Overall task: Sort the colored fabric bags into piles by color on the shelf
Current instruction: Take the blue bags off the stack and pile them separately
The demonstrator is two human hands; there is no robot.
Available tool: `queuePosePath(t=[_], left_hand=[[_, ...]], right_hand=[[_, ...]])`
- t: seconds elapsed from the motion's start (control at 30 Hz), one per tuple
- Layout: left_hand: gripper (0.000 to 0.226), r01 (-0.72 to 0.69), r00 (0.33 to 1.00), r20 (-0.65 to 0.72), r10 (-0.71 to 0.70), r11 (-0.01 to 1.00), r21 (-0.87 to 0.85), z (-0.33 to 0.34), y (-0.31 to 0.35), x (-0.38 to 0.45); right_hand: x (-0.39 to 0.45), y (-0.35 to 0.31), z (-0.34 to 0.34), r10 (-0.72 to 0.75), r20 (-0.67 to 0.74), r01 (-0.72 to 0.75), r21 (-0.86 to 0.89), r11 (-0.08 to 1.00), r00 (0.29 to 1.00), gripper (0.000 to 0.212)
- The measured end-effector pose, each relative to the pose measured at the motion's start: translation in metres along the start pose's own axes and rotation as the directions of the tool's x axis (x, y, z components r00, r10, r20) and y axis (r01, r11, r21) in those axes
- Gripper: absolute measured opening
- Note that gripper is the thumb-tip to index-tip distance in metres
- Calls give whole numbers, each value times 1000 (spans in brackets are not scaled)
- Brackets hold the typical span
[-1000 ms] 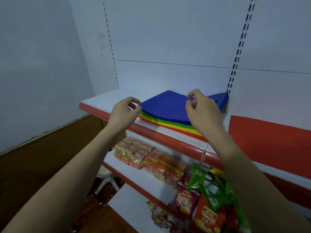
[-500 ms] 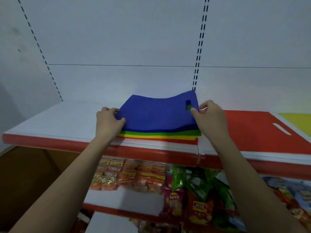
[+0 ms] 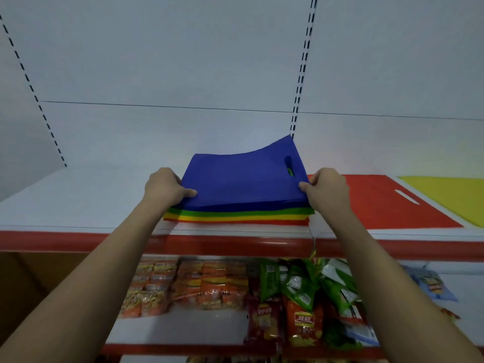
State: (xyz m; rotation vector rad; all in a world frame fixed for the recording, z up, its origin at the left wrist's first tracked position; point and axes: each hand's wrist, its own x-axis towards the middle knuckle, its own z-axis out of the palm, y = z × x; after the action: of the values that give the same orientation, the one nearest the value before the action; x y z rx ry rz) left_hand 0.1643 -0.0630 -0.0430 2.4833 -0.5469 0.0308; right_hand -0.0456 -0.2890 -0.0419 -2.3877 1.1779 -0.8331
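Observation:
A stack of flat fabric bags lies on the white shelf, with green, yellow and red edges showing at the front. On top is a blue bag with a cut-out handle slot, its far right corner lifted off the stack. My left hand pinches the blue bag's left edge, thumb on top. My right hand pinches its right edge. To the right, a red bag lies flat on the shelf, and a yellow bag lies beyond it.
The shelf has a red front lip and a white back panel with slotted uprights. Below, a lower shelf carries orange snack packs, green bags and red chip bags.
The view has swung right and closer to the shelf. Both hands now pinch the blue bag's side edges, and its far right side has risen off the stack.

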Motion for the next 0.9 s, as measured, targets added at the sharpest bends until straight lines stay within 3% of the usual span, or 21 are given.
queuePosePath(t=[0.37,0.53,0.63,0.8,0.9], left_hand=[[25,0,999,47,3,998,-61,-13,17,3],[6,0,1000,10,3,957,-291,-27,16,0],[3,6,998,56,28,850,-527,-33,16,-6],[51,22,969,178,171,659,-752,-32,30,-23],[55,-46,936,185,298,625,-779,-21,50,-35]], right_hand=[[0,-7,-14,-76,-46,76,-19,997,996,9],[-3,-19,-25,-66,-70,72,87,994,995,8],[-8,-25,-39,-54,-66,67,220,973,996,8],[-33,-13,-74,-1,-5,4,517,856,1000,36],[-54,4,-96,50,-41,-18,558,830,998,44]])
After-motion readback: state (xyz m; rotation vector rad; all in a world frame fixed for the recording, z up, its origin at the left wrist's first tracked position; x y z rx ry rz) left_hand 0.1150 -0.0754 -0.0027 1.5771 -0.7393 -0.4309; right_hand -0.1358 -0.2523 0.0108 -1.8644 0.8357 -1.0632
